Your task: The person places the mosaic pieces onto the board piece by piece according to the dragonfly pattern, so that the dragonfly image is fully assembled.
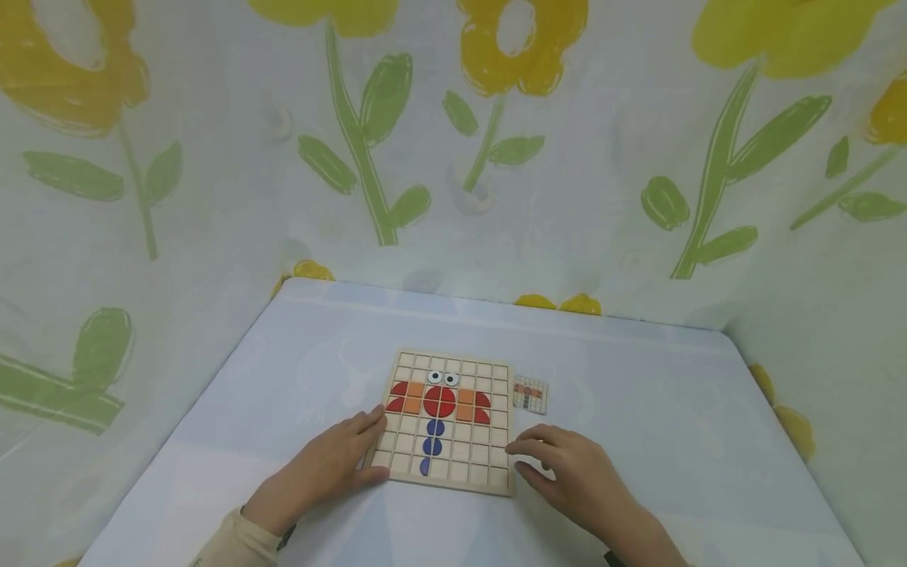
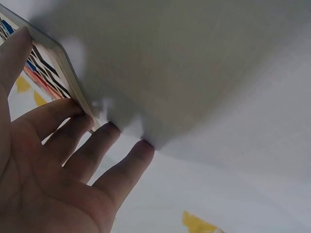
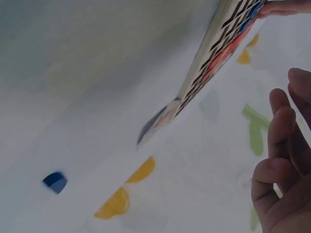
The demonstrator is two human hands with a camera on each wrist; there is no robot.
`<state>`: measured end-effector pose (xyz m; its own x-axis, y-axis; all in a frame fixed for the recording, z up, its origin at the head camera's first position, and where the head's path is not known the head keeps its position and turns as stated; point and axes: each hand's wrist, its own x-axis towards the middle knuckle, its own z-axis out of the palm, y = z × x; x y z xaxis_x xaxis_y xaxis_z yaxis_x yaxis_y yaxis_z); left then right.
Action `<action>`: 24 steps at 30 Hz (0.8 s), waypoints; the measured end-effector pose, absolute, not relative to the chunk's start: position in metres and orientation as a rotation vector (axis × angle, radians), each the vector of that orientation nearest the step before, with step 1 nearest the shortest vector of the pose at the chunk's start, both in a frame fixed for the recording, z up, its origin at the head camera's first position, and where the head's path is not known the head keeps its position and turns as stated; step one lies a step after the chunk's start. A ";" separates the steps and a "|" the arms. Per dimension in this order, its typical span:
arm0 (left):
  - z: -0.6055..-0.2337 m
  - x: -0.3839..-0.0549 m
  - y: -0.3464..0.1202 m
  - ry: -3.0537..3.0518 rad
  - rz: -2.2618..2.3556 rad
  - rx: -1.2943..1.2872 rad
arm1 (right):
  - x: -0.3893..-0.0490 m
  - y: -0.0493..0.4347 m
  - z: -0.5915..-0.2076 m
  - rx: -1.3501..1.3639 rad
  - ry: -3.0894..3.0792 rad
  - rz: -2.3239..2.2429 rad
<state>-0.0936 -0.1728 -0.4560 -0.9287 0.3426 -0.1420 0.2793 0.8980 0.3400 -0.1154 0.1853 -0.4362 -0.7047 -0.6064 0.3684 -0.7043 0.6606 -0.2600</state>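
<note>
A square wooden grid board (image 1: 483,457) lies on the table with flat pieces forming a figure. Red shapes (image 1: 439,402) and orange squares (image 1: 414,398) make a wide band, two round eye pieces (image 1: 443,378) sit above, and blue half-rounds (image 1: 432,446) run down below. My left hand (image 1: 333,465) rests against the board's left edge, thumb at its front corner, fingers fairly straight. Beside the right edge hovers my right hand (image 1: 567,472), its fingers loosely bent, thumb and forefinger apart. In the right wrist view a small blue piece (image 3: 55,182) shows away from the fingers.
A small picture card (image 1: 531,394) bearing a similar figure lies beside the board's upper right edge. The pale table (image 1: 638,378) backs onto a flower-printed cloth (image 1: 581,197), with more cloth at both sides.
</note>
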 end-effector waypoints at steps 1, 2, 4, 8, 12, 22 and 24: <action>-0.456 -0.094 -0.173 2.867 0.471 0.476 | -0.115 0.191 -0.437 1.045 -2.622 0.556; -0.457 -0.093 -0.173 2.869 0.468 0.477 | -0.115 0.198 -0.439 1.032 -2.618 0.535; -0.458 -0.093 -0.173 2.874 0.462 0.484 | -0.115 0.212 -0.441 0.991 -2.630 0.482; -0.461 -0.094 -0.174 2.885 0.437 0.489 | -0.116 0.240 -0.445 0.916 -2.664 0.354; -0.462 -0.094 -0.174 2.881 0.439 0.477 | -0.117 0.265 -0.449 0.876 -2.676 0.266; -0.462 -0.094 -0.174 2.884 0.441 0.469 | -0.119 0.295 -0.455 0.699 -3.043 0.178; -0.462 -0.095 -0.173 2.876 0.446 0.463 | -0.121 0.296 -0.456 0.688 -3.086 0.168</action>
<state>-0.0947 -0.1731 -0.4622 -0.9323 0.3330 -0.1411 0.2746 0.9057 0.3230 -0.1207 0.2961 -0.4556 -0.9053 -0.4249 -0.0009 -0.4223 0.8999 -0.1087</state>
